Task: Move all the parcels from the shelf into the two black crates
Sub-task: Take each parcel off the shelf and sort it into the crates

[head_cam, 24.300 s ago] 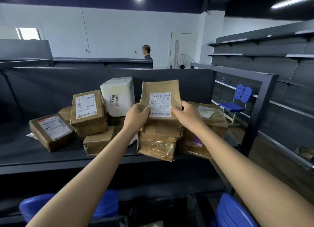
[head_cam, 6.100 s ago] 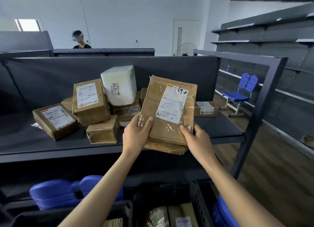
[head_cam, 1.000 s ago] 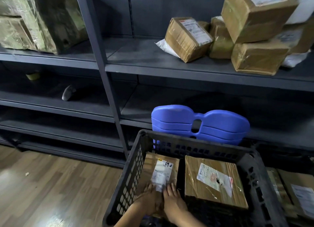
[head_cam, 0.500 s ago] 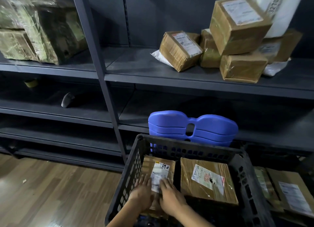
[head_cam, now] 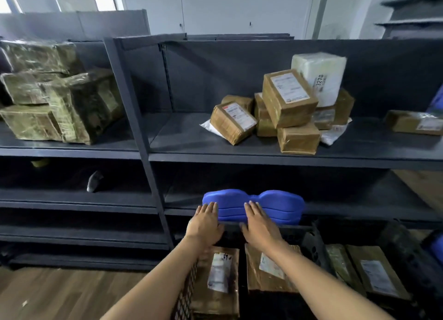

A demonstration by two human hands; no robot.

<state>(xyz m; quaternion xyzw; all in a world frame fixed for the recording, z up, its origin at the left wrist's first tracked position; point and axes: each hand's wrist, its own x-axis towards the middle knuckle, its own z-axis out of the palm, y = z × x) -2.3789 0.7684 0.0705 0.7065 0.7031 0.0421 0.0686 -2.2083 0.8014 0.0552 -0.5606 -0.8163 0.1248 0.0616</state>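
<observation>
A dark shelf (head_cam: 215, 144) stands on a wood floor (head_cam: 60, 293) by a white wall (head_cam: 227, 6). Brown parcels (head_cam: 287, 99) sit piled on the shelf. Below, a black crate (head_cam: 314, 243) holds two flat parcels (head_cam: 219, 276). The left hand (head_cam: 203, 224) and right hand (head_cam: 260, 226) are flat, holding nothing.
</observation>
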